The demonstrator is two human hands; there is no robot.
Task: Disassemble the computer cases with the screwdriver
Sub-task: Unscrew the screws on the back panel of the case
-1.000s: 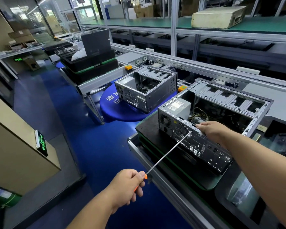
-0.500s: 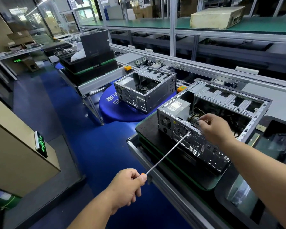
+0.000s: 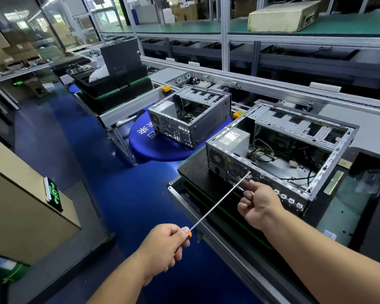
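Observation:
An open grey computer case (image 3: 279,137) lies on a black pad (image 3: 195,167) at the conveyor's near edge, its rear panel facing me. My left hand (image 3: 165,246) grips the orange handle of a long screwdriver (image 3: 219,201), whose tip touches the rear panel beside the fan grille. My right hand (image 3: 258,204) hovers just below the tip, fingers curled, forefinger and thumb reaching toward the shaft's end. Whether it pinches a screw is unclear. A second open case (image 3: 191,117) stands on a blue round stool further left.
A conveyor line (image 3: 261,86) runs behind the cases. Stacked black trays (image 3: 116,88) sit at the far left. A beige cabinet (image 3: 20,205) with a green display stands at my left. A beige old computer unit (image 3: 283,16) rests on the green upper shelf.
My right hand left the case's top edge and dropped down to the screwdriver tip at the rear panel. The left hand and screwdriver stayed nearly still.

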